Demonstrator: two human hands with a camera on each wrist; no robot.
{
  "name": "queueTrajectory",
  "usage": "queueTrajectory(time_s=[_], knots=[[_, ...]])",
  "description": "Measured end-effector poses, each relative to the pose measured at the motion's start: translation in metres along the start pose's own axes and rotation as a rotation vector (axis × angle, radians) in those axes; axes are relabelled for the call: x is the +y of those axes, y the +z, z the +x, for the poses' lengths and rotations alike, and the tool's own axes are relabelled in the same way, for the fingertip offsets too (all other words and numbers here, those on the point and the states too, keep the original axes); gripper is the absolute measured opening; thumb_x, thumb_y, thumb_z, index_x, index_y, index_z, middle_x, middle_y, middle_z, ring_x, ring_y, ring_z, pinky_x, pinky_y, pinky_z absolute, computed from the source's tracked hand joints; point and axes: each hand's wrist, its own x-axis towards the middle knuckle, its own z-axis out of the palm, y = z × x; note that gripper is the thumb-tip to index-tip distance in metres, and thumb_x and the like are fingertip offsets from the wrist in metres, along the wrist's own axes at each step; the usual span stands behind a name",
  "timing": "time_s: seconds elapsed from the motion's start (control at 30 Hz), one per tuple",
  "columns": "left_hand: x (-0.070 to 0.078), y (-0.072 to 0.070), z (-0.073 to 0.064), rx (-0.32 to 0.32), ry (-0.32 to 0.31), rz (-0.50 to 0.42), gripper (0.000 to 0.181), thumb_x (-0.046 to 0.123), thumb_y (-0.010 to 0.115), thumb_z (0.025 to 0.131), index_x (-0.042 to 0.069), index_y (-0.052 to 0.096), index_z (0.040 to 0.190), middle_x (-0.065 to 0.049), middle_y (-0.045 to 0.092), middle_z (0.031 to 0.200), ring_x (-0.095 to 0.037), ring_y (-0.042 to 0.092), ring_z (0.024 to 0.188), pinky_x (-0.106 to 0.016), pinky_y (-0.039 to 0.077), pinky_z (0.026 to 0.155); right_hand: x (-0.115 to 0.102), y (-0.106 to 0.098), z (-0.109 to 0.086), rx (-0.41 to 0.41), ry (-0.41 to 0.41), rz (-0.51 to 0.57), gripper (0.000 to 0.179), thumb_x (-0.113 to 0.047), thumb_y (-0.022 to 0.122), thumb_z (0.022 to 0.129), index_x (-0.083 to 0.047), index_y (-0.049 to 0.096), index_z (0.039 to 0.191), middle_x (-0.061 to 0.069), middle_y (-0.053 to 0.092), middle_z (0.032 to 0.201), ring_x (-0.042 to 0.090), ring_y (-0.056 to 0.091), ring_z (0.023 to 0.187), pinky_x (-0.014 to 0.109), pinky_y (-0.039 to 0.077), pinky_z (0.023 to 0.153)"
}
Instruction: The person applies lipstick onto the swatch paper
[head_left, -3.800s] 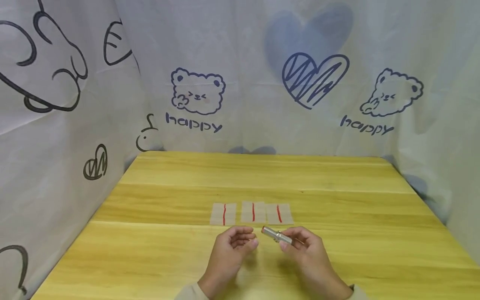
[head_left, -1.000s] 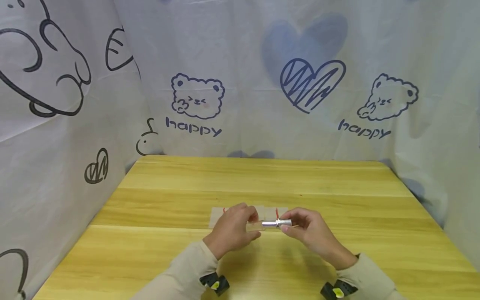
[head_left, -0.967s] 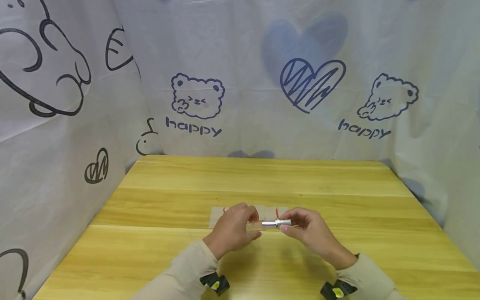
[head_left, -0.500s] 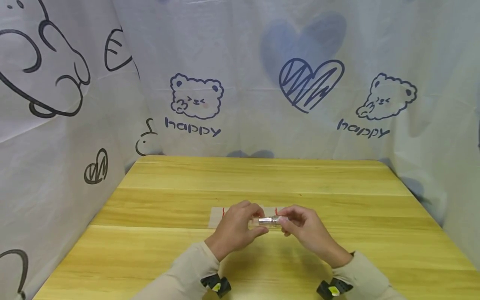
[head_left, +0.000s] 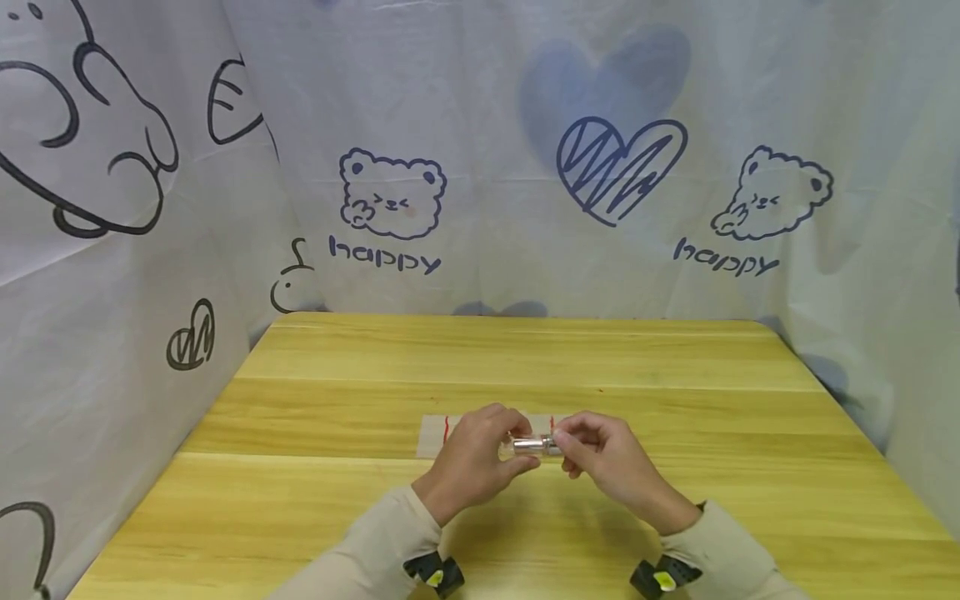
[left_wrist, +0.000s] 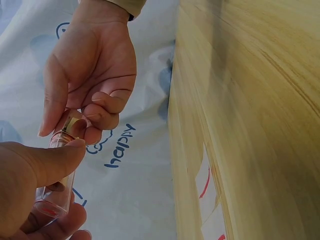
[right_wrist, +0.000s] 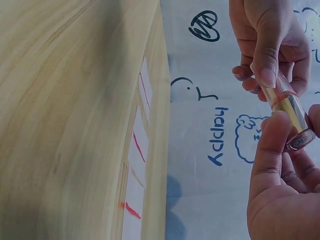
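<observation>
Behind, the cloth (head_left: 525,167) reads "happy" (head_left: 384,254) twice

From my feed I see a yellow wooden bench (head_left: 525,350) filling the lower half of the frame. At its lower centre lie pale tape strips (head_left: 433,435) with red lines (head_left: 446,428) across them — partly hidden. A white printed cloth (head_left: 480,150) rises behind and along both sides, showing a bear (head_left: 392,193) over the word "happy" at centre left, a scribbled heart (head_left: 619,167) at upper centre, another bear (head_left: 774,193) at right.
</observation>
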Motion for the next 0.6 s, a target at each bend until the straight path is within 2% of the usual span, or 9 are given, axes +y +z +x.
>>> queueTrajectory(time_s=[0.43, 0.6], knots=[[-0.0009, 0.0028, 0.0015, 0.010, 0.042, 0.018, 0.021, 0.014, 0.085, 0.075, 0.008, 0.067, 0.084, 0.001, 0.064, 0.079, -0.008, 0.056, 0.069, -0.020, 0.047, 0.063, -0.0008, 0.0037, -0.0013, 0.008, 0.009, 0.026, 0.024, -0.012, 0.059, 0.098, 0.011, 0.061, 0.101, 0.018, 0.066, 0.086, 0.012, 0.061, 0.064, 0.030, 0.056, 0.060], [-0.0022, 0.0019, 0.0039, -0.008, 0.039, 0.026, 0.020, 0.014, 0.084, 0.076, 0.007, 0.068, 0.086, -0.001, 0.066, 0.082, -0.010, 0.058, 0.071, -0.021, 0.048, 0.064, -0.0015, 0.0030, -0.0002, -0.010, 0.031, 0.050, 0.025, -0.013, 0.058, 0.099, 0.012, 0.058, 0.102, 0.017, 0.066, 0.090, 0.013, 0.062, 0.068, 0.029, 0.055, 0.063]])
